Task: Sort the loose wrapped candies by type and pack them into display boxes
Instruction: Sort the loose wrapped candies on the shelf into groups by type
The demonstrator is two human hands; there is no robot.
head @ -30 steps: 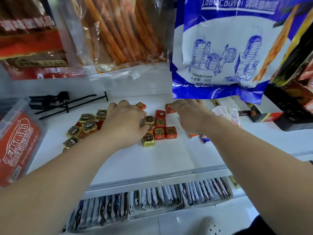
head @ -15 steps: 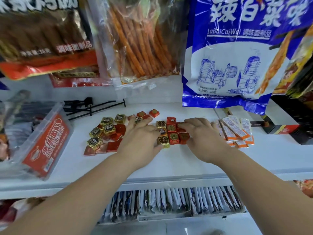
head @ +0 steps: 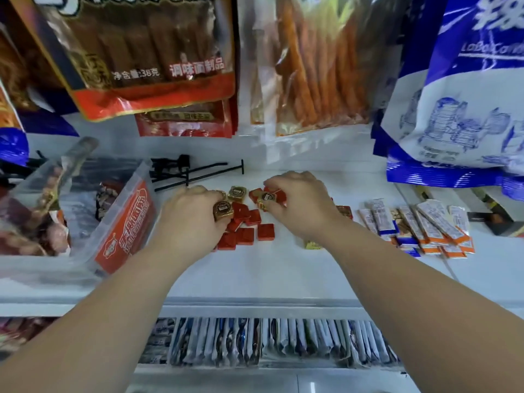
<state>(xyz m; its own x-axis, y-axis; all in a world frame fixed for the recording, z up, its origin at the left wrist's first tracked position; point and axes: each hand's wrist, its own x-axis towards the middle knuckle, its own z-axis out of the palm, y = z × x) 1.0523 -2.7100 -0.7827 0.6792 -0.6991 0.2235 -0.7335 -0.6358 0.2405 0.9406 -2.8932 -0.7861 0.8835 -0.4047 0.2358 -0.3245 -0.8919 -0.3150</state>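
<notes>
The left hand (head: 192, 219) has its fingers curled down and pinches a gold candy (head: 223, 211) at its thumb side, lifted just above the pile. The right hand (head: 302, 207), knuckles up and fingers hooked, pinches a second gold candy (head: 266, 198) at its fingertips. Both forearms reach in from below, converging on the same patch of shelf (head: 255, 273), wrists low and close to it.

The step in hand looks like pulling gold pieces out from among the red candies (head: 265, 231), which lie in a loose cluster between and just below the two hands. To do it well, take each gold piece by its sides and lift it straight up, so the reds touching it are not dragged along. Keep the two colours well apart once separated. A third gold one (head: 237, 193) sits beyond the fingers, near both hands, and another (head: 312, 245) shows just under the right wrist, easy to miss.

The clear box (head: 124, 222) with a red label stands to the left, just beside the left forearm; whether it is meant for these candies cannot be told. Stick sachets (head: 425, 225) lie fanned to the right, apart from the pile.
</notes>
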